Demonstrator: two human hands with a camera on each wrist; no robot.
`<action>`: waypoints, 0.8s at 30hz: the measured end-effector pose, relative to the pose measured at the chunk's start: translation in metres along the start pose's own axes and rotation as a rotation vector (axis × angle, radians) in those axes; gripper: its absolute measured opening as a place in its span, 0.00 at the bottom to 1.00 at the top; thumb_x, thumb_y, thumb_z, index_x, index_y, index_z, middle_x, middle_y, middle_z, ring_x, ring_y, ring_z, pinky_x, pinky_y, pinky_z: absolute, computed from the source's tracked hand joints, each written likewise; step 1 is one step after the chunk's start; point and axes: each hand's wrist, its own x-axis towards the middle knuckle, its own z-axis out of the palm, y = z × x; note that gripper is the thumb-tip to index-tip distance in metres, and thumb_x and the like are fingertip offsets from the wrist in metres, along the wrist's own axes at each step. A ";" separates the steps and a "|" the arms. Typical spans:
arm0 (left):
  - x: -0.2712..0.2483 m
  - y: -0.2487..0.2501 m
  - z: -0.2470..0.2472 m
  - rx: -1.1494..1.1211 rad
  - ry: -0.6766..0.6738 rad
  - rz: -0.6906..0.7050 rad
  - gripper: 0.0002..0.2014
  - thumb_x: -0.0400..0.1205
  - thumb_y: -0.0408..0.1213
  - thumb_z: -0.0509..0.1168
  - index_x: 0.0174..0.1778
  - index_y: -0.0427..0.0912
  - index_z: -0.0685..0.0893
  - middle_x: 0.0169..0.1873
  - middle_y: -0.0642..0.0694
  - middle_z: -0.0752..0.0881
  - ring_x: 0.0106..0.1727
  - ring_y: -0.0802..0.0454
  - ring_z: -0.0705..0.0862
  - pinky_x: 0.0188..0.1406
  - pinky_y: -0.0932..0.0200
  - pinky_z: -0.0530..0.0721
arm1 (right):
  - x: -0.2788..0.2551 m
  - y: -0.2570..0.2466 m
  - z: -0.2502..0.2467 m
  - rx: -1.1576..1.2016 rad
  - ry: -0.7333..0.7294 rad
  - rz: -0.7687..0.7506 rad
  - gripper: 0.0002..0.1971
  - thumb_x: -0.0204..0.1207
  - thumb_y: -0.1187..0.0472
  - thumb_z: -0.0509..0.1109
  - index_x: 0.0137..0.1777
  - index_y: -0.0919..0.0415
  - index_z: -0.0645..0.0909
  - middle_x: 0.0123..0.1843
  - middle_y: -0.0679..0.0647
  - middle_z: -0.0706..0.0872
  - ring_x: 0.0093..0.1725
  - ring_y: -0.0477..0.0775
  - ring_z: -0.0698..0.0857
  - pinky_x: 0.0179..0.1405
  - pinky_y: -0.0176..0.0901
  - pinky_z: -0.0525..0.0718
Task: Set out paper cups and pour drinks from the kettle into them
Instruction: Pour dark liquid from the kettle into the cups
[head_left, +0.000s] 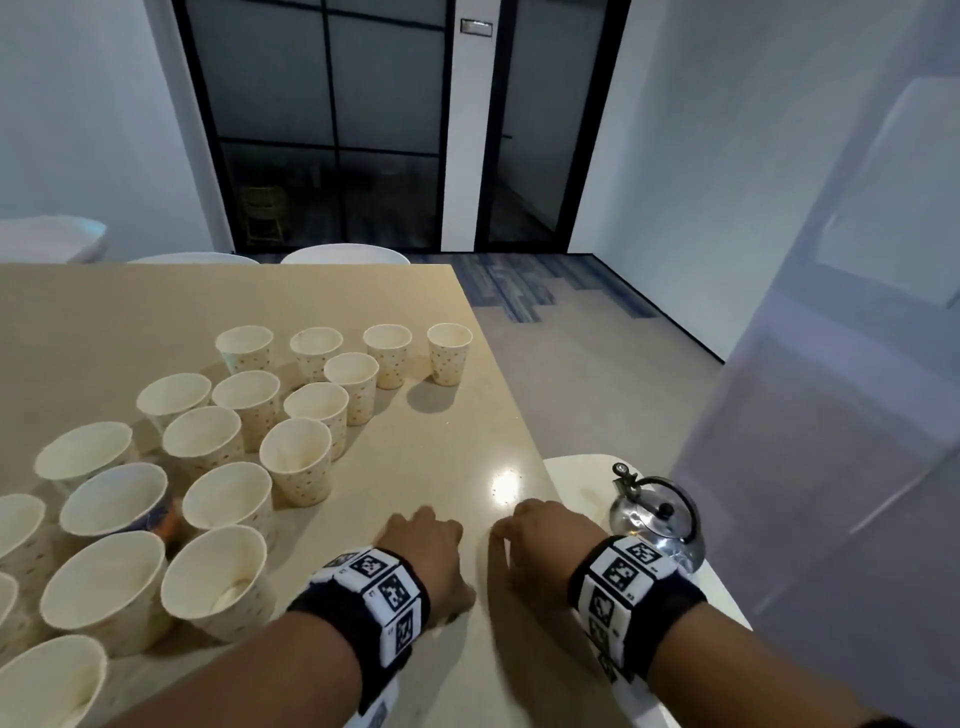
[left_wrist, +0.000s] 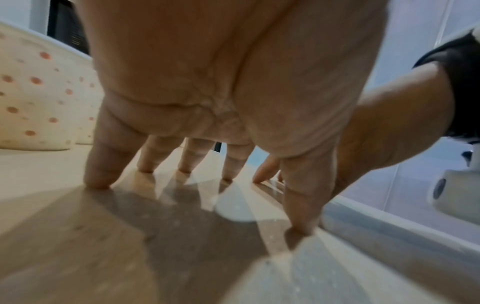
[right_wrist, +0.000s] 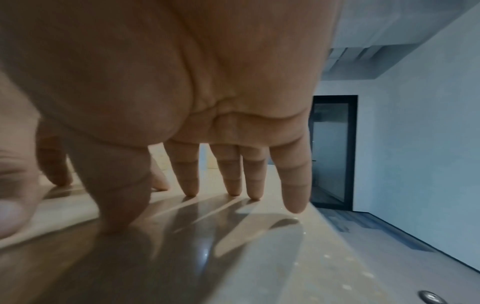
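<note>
Both hands held nothing: the left hand (head_left: 426, 556) and right hand (head_left: 550, 545) stood on spread fingertips (left_wrist: 96, 183) on the table (head_left: 441, 457). The kettle (head_left: 657, 525) sat on a white seat (head_left: 576, 478) just right of them. Cups (head_left: 296, 462) crowded the table beyond; a hasty pour could likely topple these light, tightly packed ones.

Many cups (head_left: 295, 460) stand upright across the left and middle of the table (head_left: 426, 415), reaching to its far right edge. Near the right edge, both hands, left (head_left: 423, 558) and right (head_left: 550, 540), rest side by side. Right of the table, a kettle (head_left: 657, 519) sits on a chair (head_left: 576, 478).
</note>
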 end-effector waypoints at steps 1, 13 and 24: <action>0.006 0.003 0.001 -0.012 0.019 0.027 0.33 0.76 0.55 0.70 0.76 0.49 0.73 0.74 0.43 0.72 0.74 0.39 0.72 0.70 0.46 0.75 | 0.000 0.012 -0.002 -0.018 0.015 0.041 0.16 0.74 0.50 0.60 0.59 0.46 0.82 0.52 0.52 0.81 0.55 0.56 0.84 0.50 0.48 0.82; 0.072 0.092 -0.021 0.002 0.032 0.116 0.38 0.76 0.60 0.66 0.81 0.50 0.67 0.82 0.46 0.62 0.82 0.44 0.61 0.77 0.41 0.71 | 0.025 0.206 0.028 0.059 0.186 0.382 0.14 0.75 0.56 0.61 0.55 0.54 0.85 0.53 0.52 0.88 0.54 0.58 0.86 0.53 0.45 0.82; 0.132 0.127 -0.015 0.140 0.055 0.008 0.39 0.84 0.55 0.57 0.88 0.42 0.52 0.88 0.46 0.45 0.87 0.42 0.48 0.80 0.35 0.65 | 0.075 0.304 0.094 0.263 0.322 0.555 0.23 0.73 0.56 0.69 0.69 0.53 0.74 0.68 0.61 0.74 0.67 0.66 0.74 0.62 0.57 0.78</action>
